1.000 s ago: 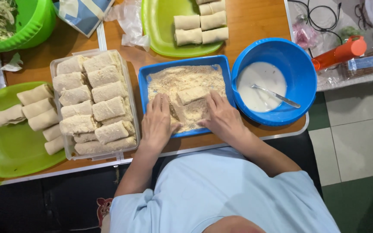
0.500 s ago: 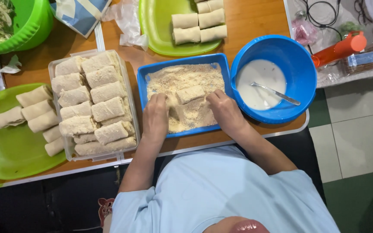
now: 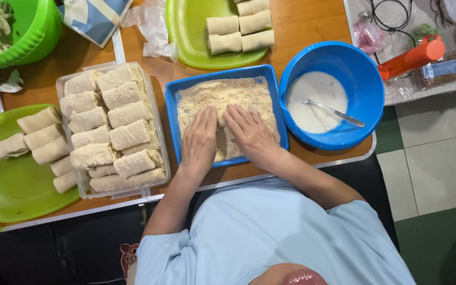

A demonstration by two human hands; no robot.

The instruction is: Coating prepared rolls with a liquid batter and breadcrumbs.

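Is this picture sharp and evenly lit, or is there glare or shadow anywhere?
Head view: even, soft light and sharp focus; both hands, left hand and right hand, cast faint shadows on the breadcrumbs in the blue tray; mild sheen on the blue bowl rim.

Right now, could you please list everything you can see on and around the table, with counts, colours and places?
Crumb tray: one, blue, centre, filled with pale crumbs.
Bowl: one, blue, right of the tray, white batter inside.
Spoon: one, metal, in the batter.
Clear container: one, left of the tray, stacked with crumbed rolls.
Green plate: one, far left, holding five plain rolls.
Top plate: one, green, four plain rolls.
Green basket: one, top left, shredded vegetables.
Orange bottle: one, far right.
Left hand: flat in the crumbs.
Right hand: flat in the crumbs, beside the left.
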